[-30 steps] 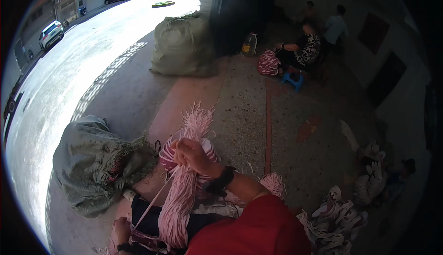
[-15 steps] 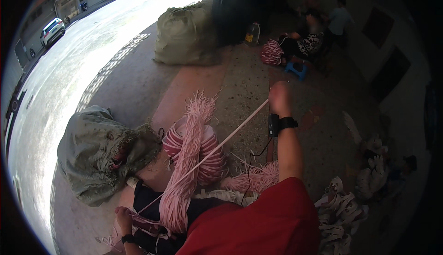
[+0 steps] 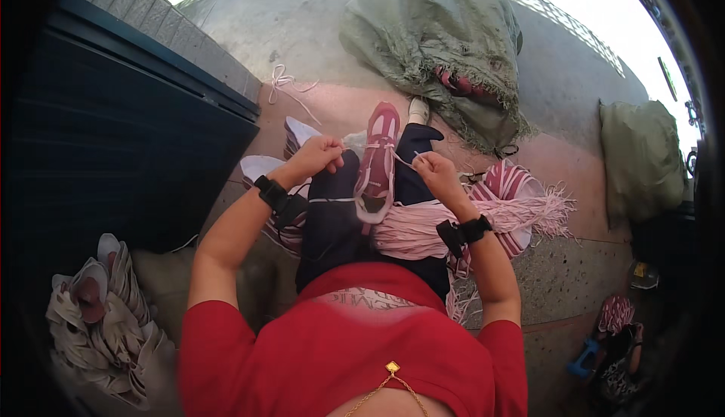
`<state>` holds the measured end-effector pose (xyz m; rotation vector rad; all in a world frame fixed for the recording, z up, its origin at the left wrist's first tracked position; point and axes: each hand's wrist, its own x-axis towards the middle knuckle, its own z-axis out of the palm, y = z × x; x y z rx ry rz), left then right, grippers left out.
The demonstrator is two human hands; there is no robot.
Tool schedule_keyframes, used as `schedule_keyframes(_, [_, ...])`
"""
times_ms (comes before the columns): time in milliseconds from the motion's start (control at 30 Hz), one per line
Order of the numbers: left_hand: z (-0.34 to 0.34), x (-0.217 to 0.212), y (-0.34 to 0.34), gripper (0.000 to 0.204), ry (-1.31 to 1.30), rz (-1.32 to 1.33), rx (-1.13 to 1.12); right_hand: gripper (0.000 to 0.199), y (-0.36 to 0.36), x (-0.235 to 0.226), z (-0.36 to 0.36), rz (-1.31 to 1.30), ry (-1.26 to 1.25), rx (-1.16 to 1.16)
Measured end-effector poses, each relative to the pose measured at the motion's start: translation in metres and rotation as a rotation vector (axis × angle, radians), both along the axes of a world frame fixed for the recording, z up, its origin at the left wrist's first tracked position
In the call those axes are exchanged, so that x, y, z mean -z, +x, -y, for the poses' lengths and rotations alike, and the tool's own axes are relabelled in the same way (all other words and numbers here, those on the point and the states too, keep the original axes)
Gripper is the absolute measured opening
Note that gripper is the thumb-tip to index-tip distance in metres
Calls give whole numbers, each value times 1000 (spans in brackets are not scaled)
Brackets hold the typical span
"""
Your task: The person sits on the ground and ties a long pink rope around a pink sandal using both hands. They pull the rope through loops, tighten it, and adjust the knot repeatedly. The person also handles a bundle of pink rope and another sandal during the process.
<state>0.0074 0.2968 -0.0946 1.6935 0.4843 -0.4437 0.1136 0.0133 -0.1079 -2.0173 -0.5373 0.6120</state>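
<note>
A dark pink and white shoe upper (image 3: 377, 162) lies lengthwise between my legs, its toe pointing away from me, with a pale shoelace (image 3: 400, 158) threaded across its front. My right hand (image 3: 440, 174), just right of the upper, is closed in a pinch on one end of this lace. On the other side my left hand (image 3: 320, 154) has its fingers pinched together, a light lace end at the fingertips. Both hands are raised off the upper. Across my right thigh lies a thick bundle of pink laces (image 3: 411, 230).
Striped stacks of pink uppers (image 3: 507, 186) stand at my right, white-edged ones (image 3: 260, 168) at my left. A green sack (image 3: 445, 24) lies ahead, another sack (image 3: 642, 160) farther right. A dark metal door (image 3: 121, 130) and piled pale pieces (image 3: 106, 319) are at left. Another person (image 3: 623, 364) sits far right.
The view has swung round and down. My right arm, stretched far out with a long pink lace, has come back; both hands are now close beside the shoe upper.
</note>
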Motion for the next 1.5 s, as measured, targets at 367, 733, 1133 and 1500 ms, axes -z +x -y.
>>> schedule_keyframes(367, [30, 27, 16, 20, 497, 359, 153, 23, 33, 25, -90, 441, -239, -310])
schedule_keyframes(733, [42, 44, 50, 21, 428, 460, 13, 41, 9, 15, -57, 180, -394, -75])
schedule_keyframes(1133, [65, 29, 111, 19, 1044, 400, 778, 31, -39, 13, -47, 569, -195, -334])
schedule_keyframes(1500, [28, 24, 56, 22, 180, 199, 112, 28, 31, -18, -9, 263, -4, 188])
